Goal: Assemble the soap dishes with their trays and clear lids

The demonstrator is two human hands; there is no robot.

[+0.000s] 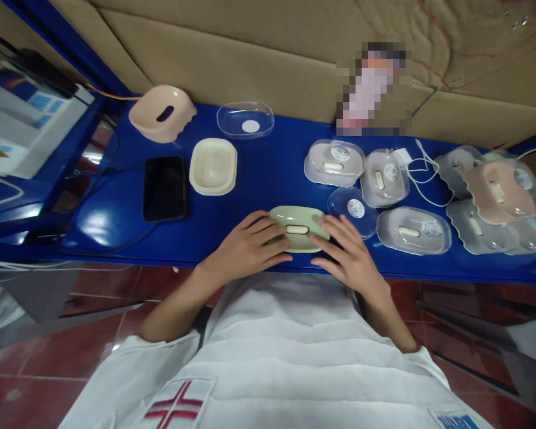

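Two hands on one part: our left hand (250, 245) and right hand (346, 253) bracket the green soap-dish shell (300, 219). It sits at the near edge of the blue table (268, 173), dead centre in front of us. It lies upside down, base up, with a pale oblong insert (297, 229) in its slot.

Left hand: fingers half spread, laid flat over the shell's left end, tips near the slot. No closed grasp.
Right hand: open, fingers splayed, tips resting on the right end, palm hanging off the table edge.
Neither hand has it pinched or lifted.

Handling, our read: thin moulded plastic, light, and stiff enough to keep its shape. It looks smooth, so likely a bit slippery on the glossy table. Not fragile, though the rim may flex under a squeeze. Best hold looks like the two short ends, thumb under the rim and fingers on top. The slot is too small to grab by.

Nearby:
- clear lid (354, 208) just right of the shell
- clear-covered dish (413, 231) further right
- cream tray (213, 167) and black phone (164, 187) to the left, well apart
- pink dish (162, 113) back-left
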